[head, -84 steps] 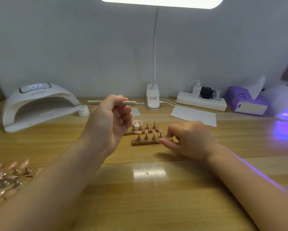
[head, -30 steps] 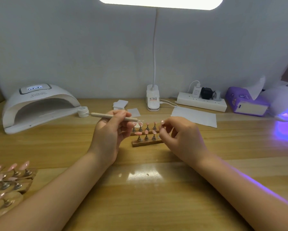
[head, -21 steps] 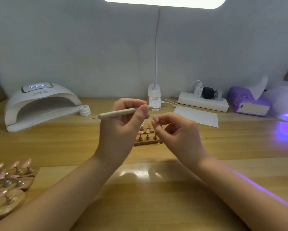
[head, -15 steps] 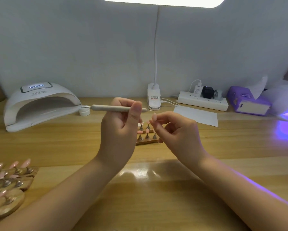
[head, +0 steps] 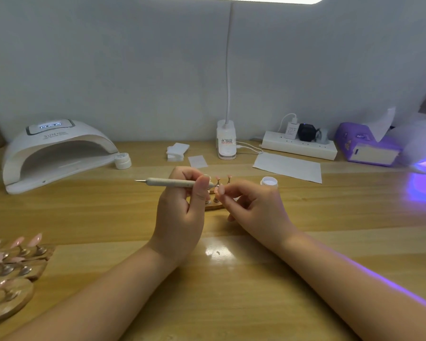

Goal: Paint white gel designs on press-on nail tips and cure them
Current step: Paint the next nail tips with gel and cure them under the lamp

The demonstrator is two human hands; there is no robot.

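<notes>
A nail-art workstation: wooden desk (head: 231, 303), curing lamp (head: 57, 151), racks of nail tips (head: 12, 262)

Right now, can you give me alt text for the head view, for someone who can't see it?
Above a wooden table, the left hand holds a slim beige dotting pen level, its tip at a pink nail tip pinched by the right hand. A wooden nail-tip stand sits behind them, a white dome curing lamp far left.

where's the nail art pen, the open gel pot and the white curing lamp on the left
nail art pen (head: 172, 182), head view, middle of its pale barrel
open gel pot (head: 269, 181), head view, its white top
white curing lamp (head: 57, 136), head view, top of its dome
</notes>
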